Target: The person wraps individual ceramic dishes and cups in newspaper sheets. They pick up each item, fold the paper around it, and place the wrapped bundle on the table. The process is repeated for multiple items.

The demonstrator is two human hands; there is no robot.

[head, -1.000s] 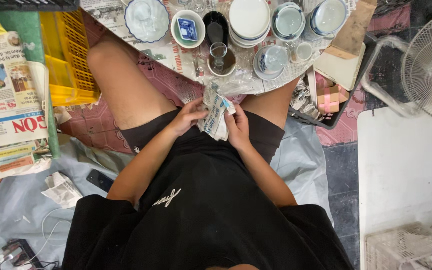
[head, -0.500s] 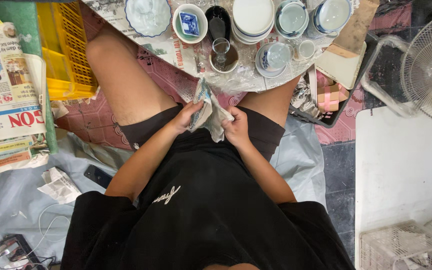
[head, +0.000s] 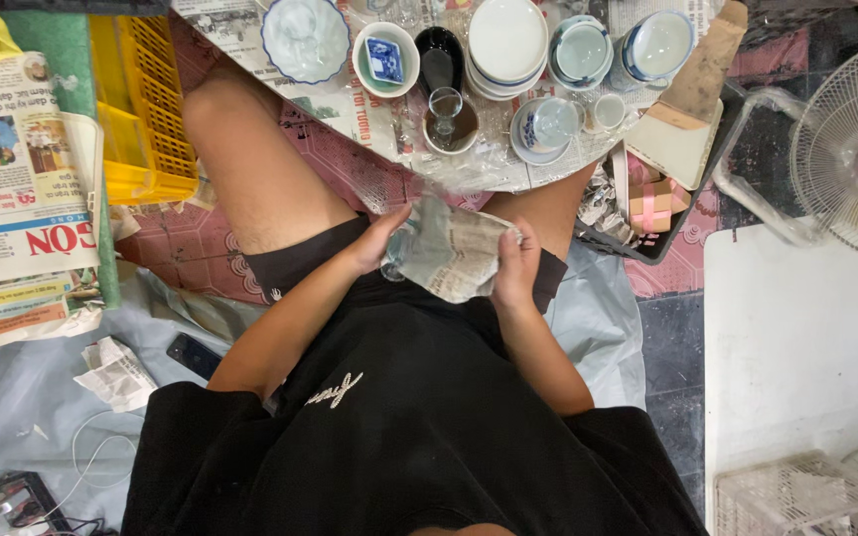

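Newspaper-covered, the low round tabletop at the top of the view is crowded with crockery: a white bowl, a stack of white plates, a dark oval dish and a small glass. Below it, over the person's lap, both hands hold a crumpled newspaper sheet. The left hand has its grip curled round the sheet's left edge, where a bit of clear glass shows, mostly wrapped in the paper. The right hand grips the sheet's right edge, fingers closed on the paper. A yellow plastic crate stands on the floor beside the left knee, with a pile of newspapers next to it. A white fan sits at far right.
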